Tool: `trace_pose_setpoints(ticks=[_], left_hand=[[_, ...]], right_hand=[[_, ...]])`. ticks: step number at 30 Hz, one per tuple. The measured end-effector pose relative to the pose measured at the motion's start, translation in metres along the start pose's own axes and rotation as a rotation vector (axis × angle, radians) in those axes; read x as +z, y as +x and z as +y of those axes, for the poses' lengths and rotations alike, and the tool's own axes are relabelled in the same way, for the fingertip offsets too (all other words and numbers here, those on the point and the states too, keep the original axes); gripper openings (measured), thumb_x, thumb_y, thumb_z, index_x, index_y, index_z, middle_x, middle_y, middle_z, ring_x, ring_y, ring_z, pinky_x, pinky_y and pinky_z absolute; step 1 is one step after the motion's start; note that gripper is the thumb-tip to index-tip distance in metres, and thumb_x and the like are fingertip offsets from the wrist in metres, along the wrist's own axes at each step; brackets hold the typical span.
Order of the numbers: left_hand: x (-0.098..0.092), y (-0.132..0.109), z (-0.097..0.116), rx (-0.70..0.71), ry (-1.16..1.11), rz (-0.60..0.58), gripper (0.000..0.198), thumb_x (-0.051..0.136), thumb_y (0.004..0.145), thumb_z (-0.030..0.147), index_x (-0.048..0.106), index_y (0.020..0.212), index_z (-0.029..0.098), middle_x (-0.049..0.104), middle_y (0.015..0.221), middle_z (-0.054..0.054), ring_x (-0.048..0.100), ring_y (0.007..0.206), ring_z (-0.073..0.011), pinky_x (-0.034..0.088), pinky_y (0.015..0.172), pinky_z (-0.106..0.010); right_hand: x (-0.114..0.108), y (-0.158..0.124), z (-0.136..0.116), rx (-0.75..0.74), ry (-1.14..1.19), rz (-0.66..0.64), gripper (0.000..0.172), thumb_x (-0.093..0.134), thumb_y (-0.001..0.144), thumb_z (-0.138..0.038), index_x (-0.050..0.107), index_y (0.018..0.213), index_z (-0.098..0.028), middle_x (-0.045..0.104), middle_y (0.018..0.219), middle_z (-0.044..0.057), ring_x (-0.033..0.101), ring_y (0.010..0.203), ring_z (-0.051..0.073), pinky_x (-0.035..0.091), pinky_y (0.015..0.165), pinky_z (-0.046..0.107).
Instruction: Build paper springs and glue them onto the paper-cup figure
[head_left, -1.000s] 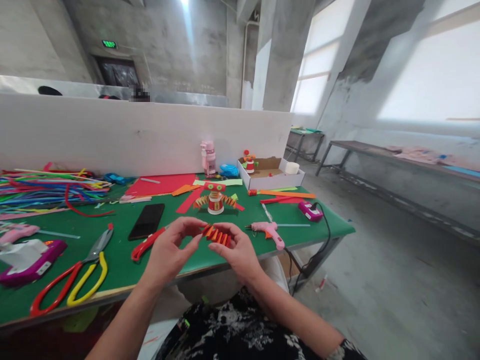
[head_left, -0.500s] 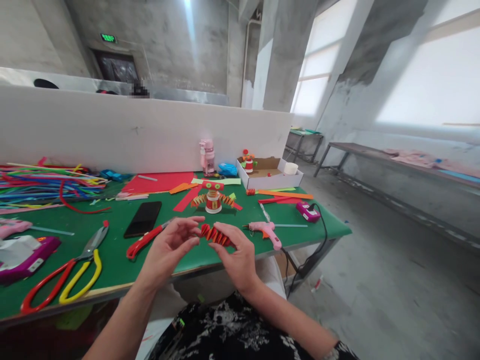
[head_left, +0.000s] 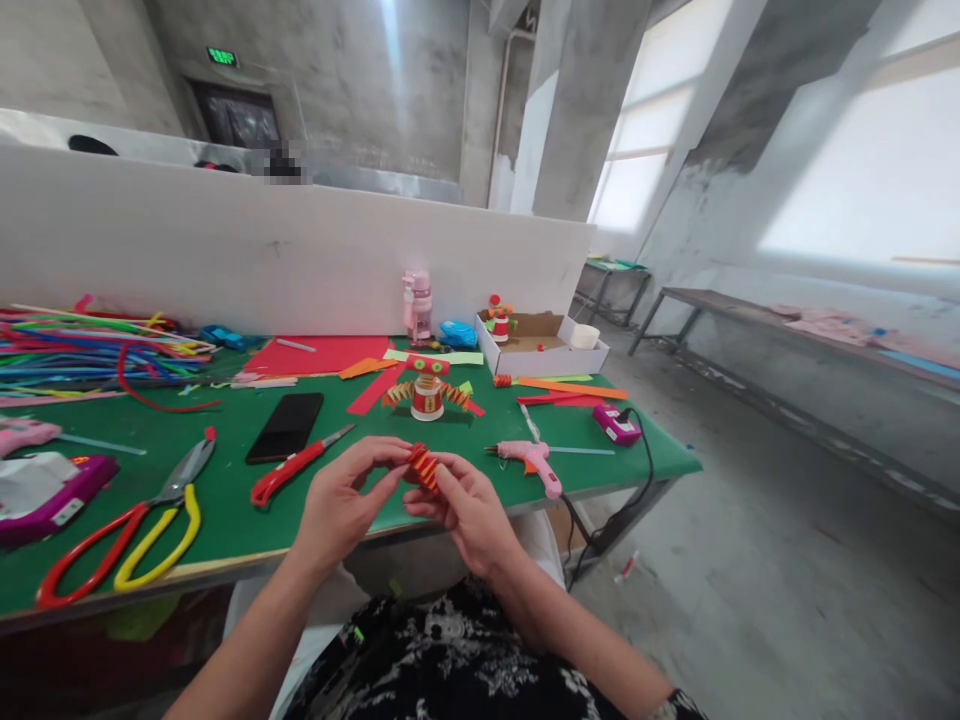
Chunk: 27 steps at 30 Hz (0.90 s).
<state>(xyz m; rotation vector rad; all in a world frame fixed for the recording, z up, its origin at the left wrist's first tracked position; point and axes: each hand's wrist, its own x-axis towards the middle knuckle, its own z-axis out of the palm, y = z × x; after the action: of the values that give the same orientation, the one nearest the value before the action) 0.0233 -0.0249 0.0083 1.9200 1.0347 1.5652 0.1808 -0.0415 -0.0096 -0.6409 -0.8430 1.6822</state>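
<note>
Fingertips of our left hand [head_left: 339, 500] and our right hand [head_left: 469, 512] met on the accordion strip [head_left: 422, 467], a small pleated piece of red and orange paper held in the air above the near edge of the green table [head_left: 225, 490]. The left hand pinched the strip's left end between thumb and forefinger. The right hand was closed on the other end, fingers curled under it, so the pleats sat pressed together between the two hands.

Just beyond the hands, further out on the table, stood a paper figure [head_left: 427, 390] with a red head and pleated arms in the same colours. A pink glue gun [head_left: 529, 460] lay close to the right of our right hand, and an open white box [head_left: 544, 362] sat beyond it.

To the left of our left hand lay a red-handled cutter [head_left: 296, 465], and beyond that a black phone [head_left: 285, 427]. Further left were large scissors [head_left: 127, 530] with one red and one yellow handle. Far off to the left spread a heap of coloured pipe cleaners [head_left: 90, 345].
</note>
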Motion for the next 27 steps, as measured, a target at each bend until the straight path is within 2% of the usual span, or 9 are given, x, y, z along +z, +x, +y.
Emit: trace_pose_setpoints(ticks=[3, 7, 11, 16, 19, 23, 25, 27], left_hand=[[0.003, -0.002, -0.002, -0.075, -0.009, 0.042, 0.011, 0.067, 0.08, 0.03, 0.074, 0.083, 0.022, 0.074, 0.085, -0.003, 0.069, 0.081, -0.0175, 0.057, 0.073, -0.026], [0.009, -0.007, -0.005, -0.175, 0.001, 0.091, 0.015, 0.067, 0.076, 0.034, 0.074, 0.077, 0.021, 0.075, 0.083, -0.004, 0.069, 0.077, -0.0179, 0.057, 0.072, -0.026], [0.01, -0.01, -0.003, -0.314, -0.03, 0.027, 0.02, 0.068, 0.072, 0.037, 0.075, 0.081, 0.021, 0.076, 0.082, -0.004, 0.07, 0.074, -0.0183, 0.057, 0.07, -0.026], [0.009, -0.011, -0.001, -0.473, -0.084, -0.041, 0.027, 0.07, 0.068, 0.043, 0.075, 0.082, 0.02, 0.077, 0.082, -0.005, 0.071, 0.073, -0.0207, 0.057, 0.069, -0.028], [0.01, -0.011, 0.0, -0.47, -0.019, -0.059, 0.028, 0.069, 0.069, 0.043, 0.076, 0.082, 0.02, 0.077, 0.08, -0.005, 0.071, 0.072, -0.021, 0.056, 0.067, -0.029], [0.015, -0.012, 0.005, -0.382, 0.116, -0.005, 0.023, 0.064, 0.072, 0.041, 0.076, 0.077, 0.022, 0.075, 0.077, -0.003, 0.068, 0.07, -0.0188, 0.054, 0.066, -0.027], [0.015, -0.014, 0.008, -0.368, 0.129, 0.012, 0.022, 0.063, 0.073, 0.041, 0.076, 0.077, 0.023, 0.075, 0.077, -0.002, 0.068, 0.07, -0.0181, 0.054, 0.066, -0.027], [0.013, -0.018, 0.009, -0.39, 0.139, 0.029, 0.023, 0.064, 0.072, 0.043, 0.076, 0.079, 0.023, 0.075, 0.078, -0.001, 0.068, 0.069, -0.0183, 0.054, 0.067, -0.027]], right_hand=[[0.002, 0.0, 0.0, 0.044, 0.02, -0.024, 0.047, 0.081, 0.069, -0.049, 0.061, 0.098, -0.018, 0.072, 0.08, 0.0, 0.068, 0.061, 0.011, 0.056, 0.062, 0.024], [0.0, 0.001, 0.006, 0.092, 0.038, -0.031, 0.046, 0.081, 0.069, -0.05, 0.059, 0.097, -0.02, 0.071, 0.078, -0.002, 0.067, 0.06, 0.01, 0.056, 0.06, 0.023], [-0.007, 0.002, 0.014, 0.06, -0.024, -0.006, 0.044, 0.08, 0.07, -0.048, 0.058, 0.096, -0.02, 0.069, 0.074, -0.003, 0.064, 0.057, 0.009, 0.054, 0.058, 0.022], [-0.015, 0.001, 0.017, 0.018, -0.122, -0.008, 0.04, 0.075, 0.075, -0.048, 0.061, 0.099, -0.019, 0.069, 0.079, -0.001, 0.063, 0.06, 0.01, 0.055, 0.06, 0.023], [-0.017, 0.001, 0.018, 0.003, -0.176, -0.006, 0.039, 0.074, 0.076, -0.048, 0.061, 0.1, -0.02, 0.067, 0.079, -0.002, 0.063, 0.06, 0.01, 0.055, 0.061, 0.024], [-0.018, -0.002, 0.018, -0.01, -0.254, -0.022, 0.039, 0.07, 0.079, -0.05, 0.061, 0.105, -0.022, 0.066, 0.082, -0.001, 0.064, 0.067, 0.012, 0.057, 0.065, 0.027], [-0.024, -0.007, 0.014, -0.044, -0.332, -0.019, 0.041, 0.065, 0.083, -0.05, 0.059, 0.113, -0.023, 0.067, 0.095, 0.002, 0.065, 0.074, 0.014, 0.057, 0.068, 0.029], [-0.038, -0.012, 0.005, -0.148, -0.488, 0.069, 0.04, 0.06, 0.086, -0.048, 0.057, 0.118, -0.024, 0.065, 0.111, 0.006, 0.065, 0.082, 0.015, 0.057, 0.072, 0.031]])
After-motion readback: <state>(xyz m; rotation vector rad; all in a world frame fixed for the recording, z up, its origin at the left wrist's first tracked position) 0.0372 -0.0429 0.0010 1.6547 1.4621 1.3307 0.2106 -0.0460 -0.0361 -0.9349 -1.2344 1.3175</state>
